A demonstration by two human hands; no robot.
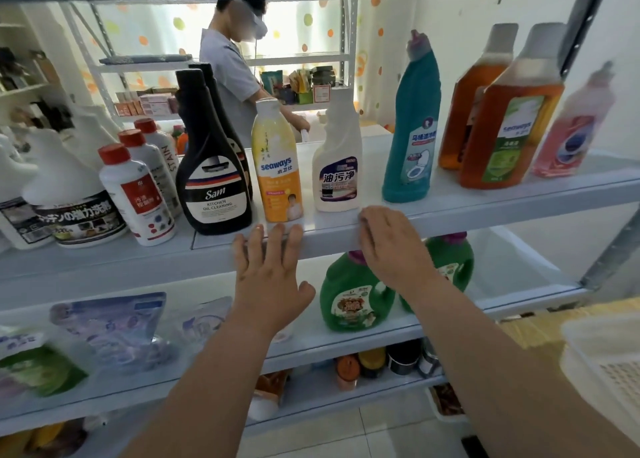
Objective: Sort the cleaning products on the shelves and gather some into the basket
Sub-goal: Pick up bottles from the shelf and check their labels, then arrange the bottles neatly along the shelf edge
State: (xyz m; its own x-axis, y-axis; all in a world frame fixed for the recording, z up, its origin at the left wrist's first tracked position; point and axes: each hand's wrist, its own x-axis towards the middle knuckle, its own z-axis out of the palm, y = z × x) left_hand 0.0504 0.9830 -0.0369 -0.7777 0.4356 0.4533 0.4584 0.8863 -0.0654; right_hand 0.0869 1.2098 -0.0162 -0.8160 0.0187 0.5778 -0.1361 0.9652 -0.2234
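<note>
Cleaning bottles stand in a row on the upper shelf (460, 194), with a yellow bottle (278, 166) and a white bottle (337, 166) side by side near its front. Both arms reach forward, palms down, hands apart. The left hand (268, 277) is flat, fingers straight and spread, tips on the shelf's front edge below the yellow bottle. The right hand (391, 246) rests on the edge before the white bottle, gripping nothing, above green jugs (356, 298). The basket (606, 364) sits low at the right.

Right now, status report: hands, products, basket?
Left hand and right hand open, fingers on shelf edge, holding nothing. White spray bottle just beyond right hand, upright. Basket lower right, partly in view. Nothing blocking.
</note>
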